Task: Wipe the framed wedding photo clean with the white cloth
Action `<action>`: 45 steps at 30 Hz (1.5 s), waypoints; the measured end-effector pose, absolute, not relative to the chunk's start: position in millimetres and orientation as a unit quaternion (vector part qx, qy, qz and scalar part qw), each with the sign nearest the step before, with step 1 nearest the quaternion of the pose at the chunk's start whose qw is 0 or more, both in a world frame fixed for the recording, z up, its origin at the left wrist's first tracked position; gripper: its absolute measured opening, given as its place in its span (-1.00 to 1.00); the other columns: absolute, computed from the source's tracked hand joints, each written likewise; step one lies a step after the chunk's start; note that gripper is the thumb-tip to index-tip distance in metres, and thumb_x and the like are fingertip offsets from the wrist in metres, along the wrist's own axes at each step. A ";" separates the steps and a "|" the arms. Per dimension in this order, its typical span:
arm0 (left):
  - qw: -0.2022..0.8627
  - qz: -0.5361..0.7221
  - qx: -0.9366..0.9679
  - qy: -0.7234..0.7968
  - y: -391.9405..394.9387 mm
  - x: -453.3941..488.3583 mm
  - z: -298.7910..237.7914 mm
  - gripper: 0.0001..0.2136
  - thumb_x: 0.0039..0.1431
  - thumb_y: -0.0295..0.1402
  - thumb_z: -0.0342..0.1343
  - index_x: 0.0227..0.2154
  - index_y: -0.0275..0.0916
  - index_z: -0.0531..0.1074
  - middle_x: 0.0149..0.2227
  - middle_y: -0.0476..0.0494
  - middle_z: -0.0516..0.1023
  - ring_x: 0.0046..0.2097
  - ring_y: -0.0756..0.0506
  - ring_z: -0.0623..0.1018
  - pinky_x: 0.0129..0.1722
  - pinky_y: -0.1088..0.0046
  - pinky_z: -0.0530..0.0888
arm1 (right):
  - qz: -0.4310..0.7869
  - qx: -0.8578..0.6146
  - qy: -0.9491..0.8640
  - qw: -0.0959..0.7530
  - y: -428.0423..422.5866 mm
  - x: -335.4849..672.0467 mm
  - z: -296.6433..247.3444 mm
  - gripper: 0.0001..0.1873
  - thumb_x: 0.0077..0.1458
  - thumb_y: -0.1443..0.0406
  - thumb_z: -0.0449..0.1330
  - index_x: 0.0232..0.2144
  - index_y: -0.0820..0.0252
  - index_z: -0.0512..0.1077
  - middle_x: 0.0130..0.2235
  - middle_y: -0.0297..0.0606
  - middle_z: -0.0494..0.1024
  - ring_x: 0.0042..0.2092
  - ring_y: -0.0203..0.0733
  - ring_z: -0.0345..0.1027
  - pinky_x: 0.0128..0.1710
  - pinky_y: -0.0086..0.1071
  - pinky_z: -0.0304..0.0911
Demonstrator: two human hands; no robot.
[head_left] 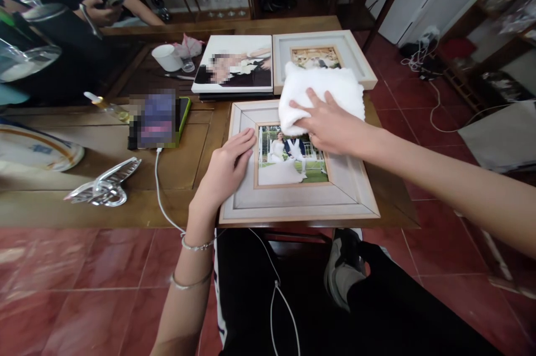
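Observation:
A pale wooden photo frame (352, 194) with a wedding picture lies flat at the near edge of the low wooden table (184, 177). My left hand (228, 169) rests flat on the frame's left side, fingers stretched out. My right hand (330, 124) presses a folded white cloth (322, 88) onto the frame's upper right part, fingers spread over the cloth.
Behind lie a second pale frame (360, 60) and a frameless canvas print (234, 63). A phone (157, 119) on a white cable, a silver heart dish (104, 186), a plate (37, 149) and a white cup (167, 57) lie to the left. Another person's hands (98, 10) hold a phone at the back left.

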State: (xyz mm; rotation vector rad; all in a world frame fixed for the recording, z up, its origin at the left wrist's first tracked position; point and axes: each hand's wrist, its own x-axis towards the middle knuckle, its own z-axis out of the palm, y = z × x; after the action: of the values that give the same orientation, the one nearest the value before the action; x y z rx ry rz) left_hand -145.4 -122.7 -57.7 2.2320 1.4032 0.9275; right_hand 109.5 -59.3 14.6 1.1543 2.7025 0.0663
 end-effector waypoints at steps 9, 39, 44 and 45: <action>0.163 0.334 0.789 0.490 -122.8 -142.4 -58.7 -0.63 0.43 -0.33 -0.03 0.14 -0.27 0.56 0.27 -0.24 0.49 0.35 -0.20 0.44 0.41 0.08 0.34 | -0.180 0.321 0.911 0.185 -165.6 104.7 53.3 -0.47 0.01 0.54 0.16 -0.02 0.09 0.65 0.42 -0.21 0.25 0.42 0.36 0.11 0.28 0.29 0.26; 0.178 0.344 0.787 0.480 -124.4 -139.5 -60.4 -0.64 0.45 -0.41 -0.04 0.17 -0.34 0.52 0.27 -0.32 0.48 0.37 -0.24 0.42 0.40 -0.02 0.34 | -0.123 0.360 0.894 0.235 -148.3 86.2 39.1 -0.45 0.00 0.46 0.28 0.08 0.15 0.61 0.48 -0.09 0.08 0.46 0.58 -0.12 0.30 0.43 0.11; 0.185 0.351 0.789 0.469 -127.7 -138.3 -61.4 -0.62 0.45 -0.49 -0.06 0.21 -0.30 0.48 0.30 -0.31 0.47 0.39 -0.24 0.38 0.40 -0.02 0.33 | -0.135 0.321 0.928 0.134 -192.3 99.9 46.9 -0.55 -0.14 0.48 0.29 -0.15 0.08 0.69 0.37 -0.17 0.33 0.37 0.47 0.19 0.22 0.38 0.31; 0.186 0.349 0.788 0.471 -128.5 -138.4 -61.9 -0.61 0.44 -0.51 -0.06 0.22 -0.28 0.47 0.31 -0.30 0.46 0.39 -0.24 0.38 0.40 -0.02 0.33 | -0.125 0.318 0.935 0.098 -196.7 103.2 44.9 -0.57 -0.12 0.49 0.26 -0.19 0.07 0.69 0.35 -0.21 0.36 0.35 0.42 0.23 0.21 0.35 0.35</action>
State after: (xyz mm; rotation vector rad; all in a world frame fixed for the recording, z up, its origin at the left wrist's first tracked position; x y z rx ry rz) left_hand -138.4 -128.5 -61.9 2.2198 1.3273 0.9831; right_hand 103.2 -196.7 44.9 0.9422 2.7655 -0.3704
